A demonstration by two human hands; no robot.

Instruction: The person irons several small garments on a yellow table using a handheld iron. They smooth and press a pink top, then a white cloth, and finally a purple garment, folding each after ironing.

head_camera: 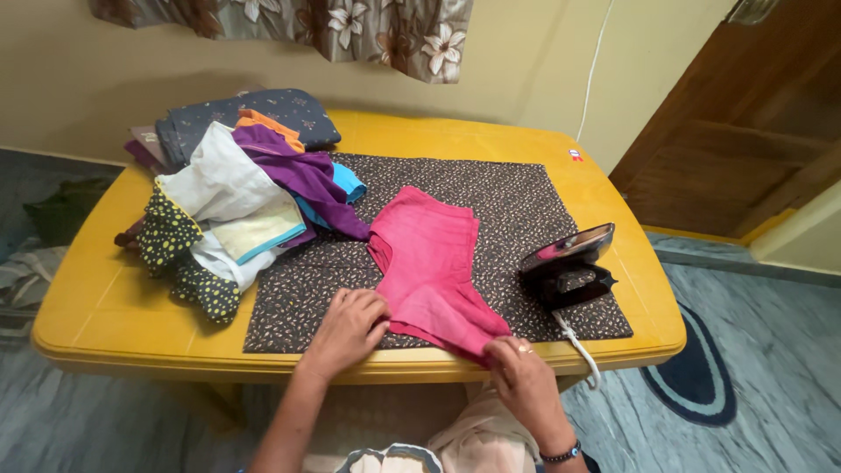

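Pink cotton garment [434, 263] spread but unironed, left hand [346, 328] flat upon it, right hand [521, 372] fingers pinching its hem, black iron [569, 263] parked upright.

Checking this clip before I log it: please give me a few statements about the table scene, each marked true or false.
1. Both hands touch the pink garment. True: the left hand and right hand are at its near edge.
2. The iron lies flat on the pink garment. False: it stands on end on the dark patterned cloth, to the garment's right.
3. A pile of clothes sits on the left of the yellow table. True.
4. The right hand grips the iron. False: it pinches the garment's corner.
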